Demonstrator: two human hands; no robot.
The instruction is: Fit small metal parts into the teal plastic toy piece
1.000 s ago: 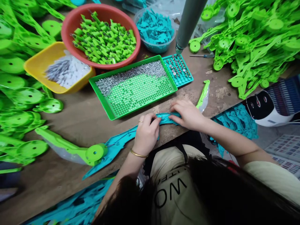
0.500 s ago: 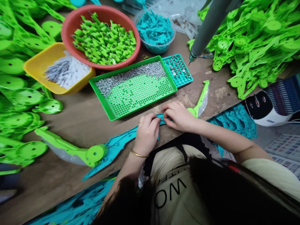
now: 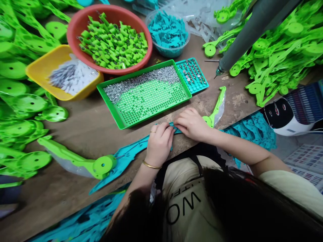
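Note:
A long, curved blue plastic part (image 3: 133,148) lies across the table's front, ribbed side up. Its left end carries a green arm with a round hub (image 3: 103,165) and a clear film-like piece. Near its other end is a second green arm (image 3: 217,107). My left hand (image 3: 159,143) is closed on the middle of the blue part, thumb and fingers pinched together. Close beside it, my right hand (image 3: 191,125) has its fingertips pinched on the same stretch. Any small piece between the fingertips is hidden.
A green perforated tray (image 3: 148,116) of screws sits ahead, beside a blue tray (image 3: 199,88) of small metal pieces. Behind are a red basin (image 3: 73,33), yellow bin (image 3: 32,69) and clear bowl (image 3: 174,52). A hanging screwdriver (image 3: 232,50) stands right, near piled green parts (image 3: 292,50).
The hanging screwdriver has swung right and a little nearer. My right hand's fingertips have shifted slightly left, nearer my left hand. The blue part has stayed almost in place.

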